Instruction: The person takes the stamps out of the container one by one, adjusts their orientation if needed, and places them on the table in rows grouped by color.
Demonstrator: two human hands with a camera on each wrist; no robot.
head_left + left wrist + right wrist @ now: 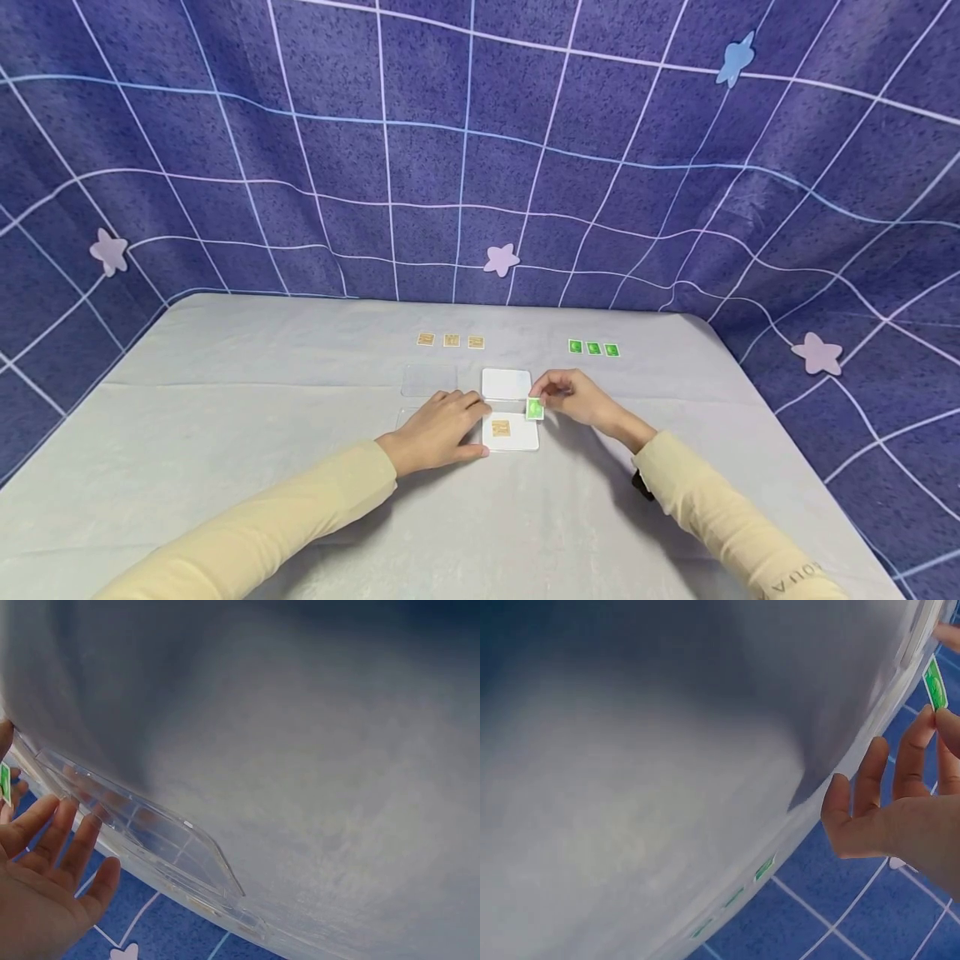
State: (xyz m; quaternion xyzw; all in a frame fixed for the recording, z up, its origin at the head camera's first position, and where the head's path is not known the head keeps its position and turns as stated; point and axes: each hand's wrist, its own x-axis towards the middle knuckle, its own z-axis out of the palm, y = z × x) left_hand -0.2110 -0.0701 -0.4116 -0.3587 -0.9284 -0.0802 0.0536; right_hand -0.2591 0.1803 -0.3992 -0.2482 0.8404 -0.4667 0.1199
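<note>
A small open white case (511, 442) lies on the table, its lid (506, 384) folded back on the far side. Inside its near half lies a small tan card (501, 428) with a white border. My right hand (573, 395) pinches a small green card (535, 408) by its edge between thumb and fingertip, over the case's right side; the right wrist view shows the same green card (934, 684). My left hand (442, 429) rests at the case's left edge, thumb and index fingertips touching it. In the left wrist view, its other fingers (79, 844) are extended.
A clear plastic case (429, 380) lies open to the left, partly hidden under my left hand. Behind are a row of three tan cards (452, 341) and a row of three green cards (593, 348). A blue grid-patterned curtain (420, 150) hangs behind the grey-covered table (225, 417).
</note>
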